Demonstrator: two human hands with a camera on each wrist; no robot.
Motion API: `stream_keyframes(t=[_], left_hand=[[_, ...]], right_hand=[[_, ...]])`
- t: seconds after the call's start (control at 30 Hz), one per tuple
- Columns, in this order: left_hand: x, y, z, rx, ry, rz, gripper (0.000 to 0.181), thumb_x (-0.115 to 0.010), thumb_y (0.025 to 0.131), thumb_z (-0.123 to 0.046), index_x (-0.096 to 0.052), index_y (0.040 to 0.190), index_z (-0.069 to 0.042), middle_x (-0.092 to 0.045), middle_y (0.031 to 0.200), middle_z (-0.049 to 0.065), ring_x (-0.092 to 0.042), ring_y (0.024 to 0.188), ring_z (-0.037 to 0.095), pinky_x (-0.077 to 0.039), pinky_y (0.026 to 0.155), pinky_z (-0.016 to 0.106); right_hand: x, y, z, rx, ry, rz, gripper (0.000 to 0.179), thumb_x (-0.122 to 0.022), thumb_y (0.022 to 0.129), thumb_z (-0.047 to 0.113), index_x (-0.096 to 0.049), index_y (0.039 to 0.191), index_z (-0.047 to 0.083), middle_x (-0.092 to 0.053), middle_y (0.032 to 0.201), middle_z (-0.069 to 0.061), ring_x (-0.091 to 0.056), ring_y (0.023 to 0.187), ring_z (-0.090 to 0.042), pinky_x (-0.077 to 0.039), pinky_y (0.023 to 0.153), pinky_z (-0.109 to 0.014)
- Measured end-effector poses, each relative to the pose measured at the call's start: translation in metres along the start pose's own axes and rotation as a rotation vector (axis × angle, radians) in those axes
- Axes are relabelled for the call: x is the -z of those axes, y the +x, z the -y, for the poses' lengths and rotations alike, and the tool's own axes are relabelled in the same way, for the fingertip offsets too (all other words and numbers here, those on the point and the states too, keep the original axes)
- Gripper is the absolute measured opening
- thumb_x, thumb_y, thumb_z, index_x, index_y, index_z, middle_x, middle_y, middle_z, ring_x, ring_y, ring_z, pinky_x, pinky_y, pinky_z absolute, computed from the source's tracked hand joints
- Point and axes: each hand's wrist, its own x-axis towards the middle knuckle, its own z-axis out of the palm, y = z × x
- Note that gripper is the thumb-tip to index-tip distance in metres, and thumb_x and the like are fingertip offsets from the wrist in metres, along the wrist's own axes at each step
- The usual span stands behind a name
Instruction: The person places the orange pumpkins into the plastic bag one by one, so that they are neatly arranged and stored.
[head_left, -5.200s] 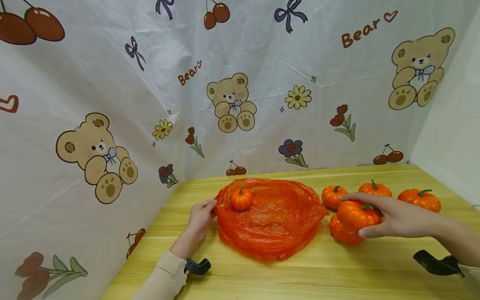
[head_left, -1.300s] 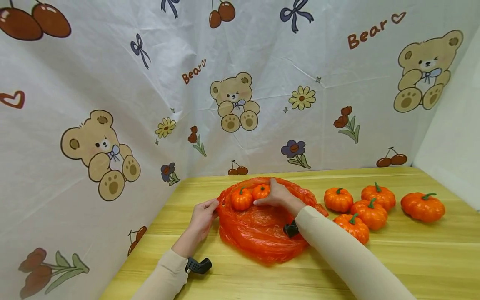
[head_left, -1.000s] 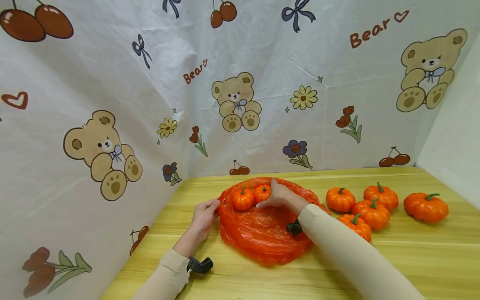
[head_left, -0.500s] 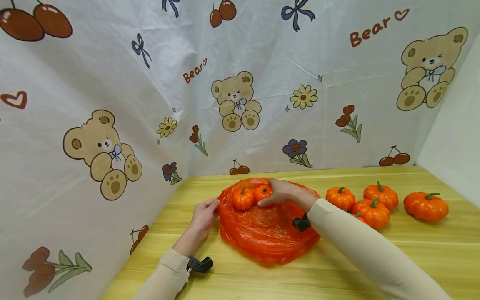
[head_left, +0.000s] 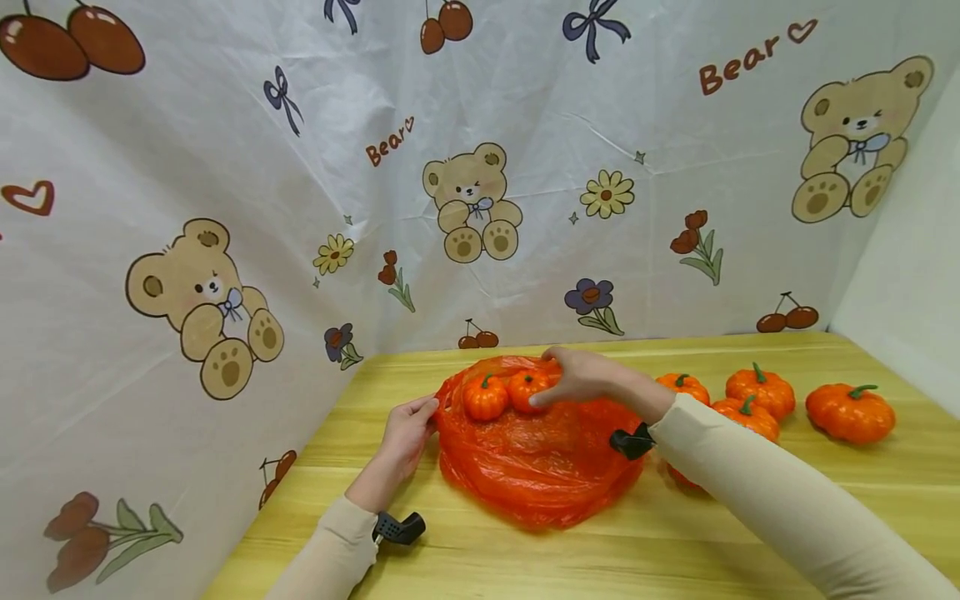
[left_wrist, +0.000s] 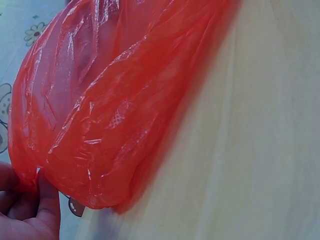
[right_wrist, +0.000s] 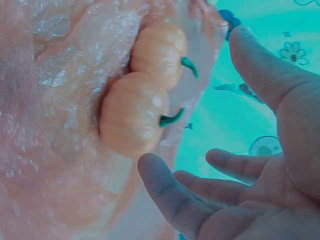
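Two orange pumpkins (head_left: 527,390), side by side inside red plastic bag (head_left: 540,483), just left of right hand (head_left: 581,377), which holds nothing, fingers spread. Left hand (head_left: 407,431) pinches bag edge. More pumpkins (head_left: 851,413) on bench (head_left: 525,567), right of right hand, some partly behind sleeve (head_left: 780,492). Bear-print cloth (head_left: 517,308) beyond both hands.

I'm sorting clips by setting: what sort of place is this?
Probably a small indoor recording setup: a wood-patterned table, a sheet printed with cartoon bears behind it, and a black wrist-worn device.
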Motion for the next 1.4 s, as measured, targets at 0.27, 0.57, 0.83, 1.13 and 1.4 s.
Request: stream_keyframes(t=[0.27, 0.57, 0.83, 1.13, 1.4], left_hand=[[0.0, -0.001, -0.002, 0.006, 0.001, 0.005, 0.036, -0.055, 0.107, -0.012, -0.061, 0.138, 0.006, -0.057, 0.146, 0.024, -0.062, 0.125, 0.025, -0.057, 0.099, 0.031], [-0.001, -0.001, 0.001, -0.001, -0.005, 0.002, 0.033, -0.054, 0.107, -0.009, -0.064, 0.134, 0.007, -0.061, 0.14, 0.024, -0.066, 0.116, 0.021, -0.059, 0.094, 0.028], [0.0, 0.0, 0.0, -0.008, 0.0, 0.013, 0.035, -0.054, 0.107, -0.011, -0.062, 0.137, 0.006, -0.058, 0.145, 0.025, -0.061, 0.127, 0.027, -0.056, 0.101, 0.032], [-0.001, 0.0, 0.0, -0.01, -0.013, 0.005, 0.035, -0.054, 0.107, -0.01, -0.062, 0.136, 0.008, -0.059, 0.143, 0.026, -0.064, 0.121, 0.023, -0.058, 0.096, 0.029], [-0.002, -0.002, 0.001, -0.009, -0.021, 0.009, 0.037, -0.054, 0.107, -0.009, -0.059, 0.138, 0.01, -0.055, 0.146, 0.028, -0.063, 0.123, 0.025, -0.058, 0.095, 0.027]], right_hand=[[0.018, -0.029, -0.003, 0.042, -0.001, 0.012, 0.09, -0.08, 0.086, 0.054, -0.043, 0.152, 0.005, -0.048, 0.153, -0.028, -0.049, 0.138, -0.048, -0.047, 0.108, -0.06], [0.03, -0.063, -0.013, 0.083, -0.005, -0.027, 0.086, -0.08, 0.086, 0.051, -0.046, 0.15, 0.006, -0.055, 0.147, -0.026, -0.056, 0.13, -0.046, -0.051, 0.102, -0.058], [0.038, -0.093, -0.03, 0.098, 0.063, -0.031, 0.088, -0.081, 0.086, 0.051, -0.043, 0.151, 0.006, -0.051, 0.149, -0.028, -0.063, 0.118, -0.044, -0.059, 0.09, -0.049], [0.043, -0.125, -0.057, 0.096, 0.058, -0.087, 0.086, -0.082, 0.086, 0.047, -0.044, 0.151, 0.005, -0.055, 0.144, -0.027, -0.062, 0.116, -0.045, -0.061, 0.08, -0.045], [0.042, -0.144, -0.086, 0.084, -0.012, -0.127, 0.079, -0.082, 0.085, 0.047, -0.049, 0.146, 0.008, -0.06, 0.139, -0.024, -0.063, 0.116, -0.044, -0.058, 0.086, -0.056]])
